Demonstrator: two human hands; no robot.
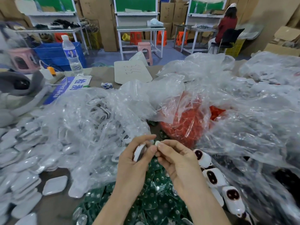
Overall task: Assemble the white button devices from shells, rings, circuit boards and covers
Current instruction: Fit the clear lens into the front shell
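Between the two hands, directly above the heap of green circuit boards (155, 197), sits the work. The left hand (133, 163) curls round a white shell (140, 152), held on edge with its dark inner side turned toward the other hand. The right hand (177, 159) pinches a small white piece (157, 143) between thumb and forefinger. The piece is at the shell's upper edge, touching or just beside it; we cannot tell which, nor which part it is

Risks, as we judge them:
- The piece is tiny and held at the fingertips only. A slip drops it straight below the grip into the boards, where it would be hard to spot
- The shell is tilted. Pressing the piece in at an angle could seat it crooked or lever the shell out of the left fingers

Containers:
- The clear bag (172, 103) just beyond the grip, toward the right, holds red parts (186, 125), likely the rings
- The second clear bag (90, 111), beyond and left of the grip, holds flat white parts; we cannot tell whether shells or covers
- Contents of the further bags, well right of the grip, are too blurred to read
- Unbagged: white covers (19, 159) are spread well left of the left hand, and a row of white units (211, 177) with dark red windows lies just right of the right hand
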